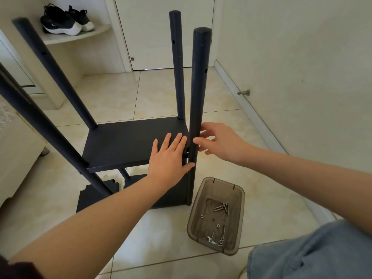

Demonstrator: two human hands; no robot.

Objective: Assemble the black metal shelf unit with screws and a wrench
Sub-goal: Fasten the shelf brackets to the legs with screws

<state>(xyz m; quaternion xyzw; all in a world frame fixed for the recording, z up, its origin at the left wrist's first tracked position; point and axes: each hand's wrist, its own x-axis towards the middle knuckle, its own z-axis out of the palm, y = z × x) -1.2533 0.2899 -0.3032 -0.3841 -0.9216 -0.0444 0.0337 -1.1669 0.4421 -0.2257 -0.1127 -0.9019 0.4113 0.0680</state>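
We see the unit (112, 146) standing on the floor (161, 93), and we judge it about half built. Four poles (177, 67) stand up. The pole (198, 87) nearest to us is at the corner where both hands work. One shelf (130, 135) sits at middle height between the poles, and a lower board (90, 200) lies near the floor under it. The holes higher in the poles are empty, so we think more shelves are to come, though none shows here.

The left hand (171, 158) lies flat on the shelf at its front right corner, fingers straight, thumb touching the pole. Its grip is open and holds nothing. The right hand (219, 141) takes the same pole from the right, thumb in front and fingers behind, so its grip closes loosely round it. At this corner we see a hole and no screw head, so we judge this joint is not yet fastened.

The tray (240, 196) stands on the floor just beside the foot of the pole. In it lie screws (221, 207), some nuts (202, 216) and a small bent piece that may be the wrench; we cannot tell. Neither hand has a tool.
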